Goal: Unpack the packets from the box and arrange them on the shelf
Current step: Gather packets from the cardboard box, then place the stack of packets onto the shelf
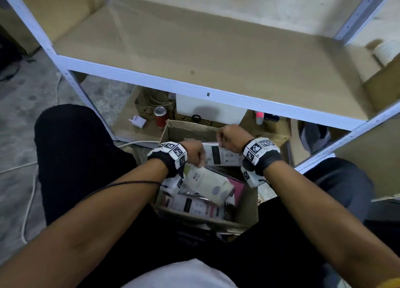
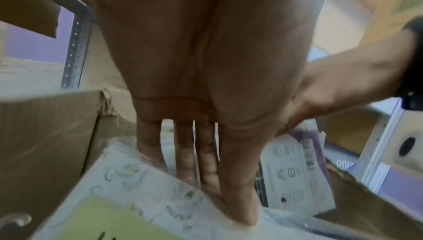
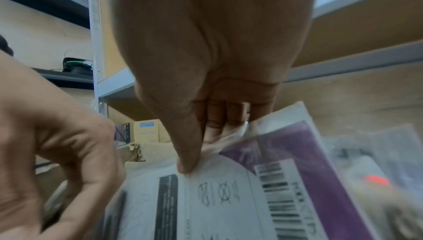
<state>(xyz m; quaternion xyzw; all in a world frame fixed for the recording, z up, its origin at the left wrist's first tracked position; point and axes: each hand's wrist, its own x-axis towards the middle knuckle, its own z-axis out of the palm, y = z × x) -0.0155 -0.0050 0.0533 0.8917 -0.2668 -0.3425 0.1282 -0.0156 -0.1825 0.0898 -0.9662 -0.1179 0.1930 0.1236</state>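
An open cardboard box [image 1: 186, 130] [image 2: 45, 135] stands between my knees with several flat packets [image 1: 194, 205] in it. My right hand [image 1: 227, 139] [image 3: 196, 153] pinches the clear top edge of a white-and-purple packet with a barcode [image 1: 225, 156] [image 3: 228, 198] [image 2: 295, 171], which stands upright at the box's far side. My left hand [image 1: 195, 155] [image 2: 228, 198] pinches the top edge of a cream packet with a pale green patch [image 1: 207, 181] [image 2: 142, 189], tilted over the others. The bare shelf board [image 1: 194, 49] lies just beyond the box, higher up.
Under the shelf sit a red can [image 1: 160, 116], a white plug [image 1: 137, 121] and a white box [image 1: 207, 110]. White shelf posts [image 1: 73, 82] flank the opening. A white cable [image 1: 30, 201] trails on the floor at left. A twine roll [image 1: 387, 51] sits at right.
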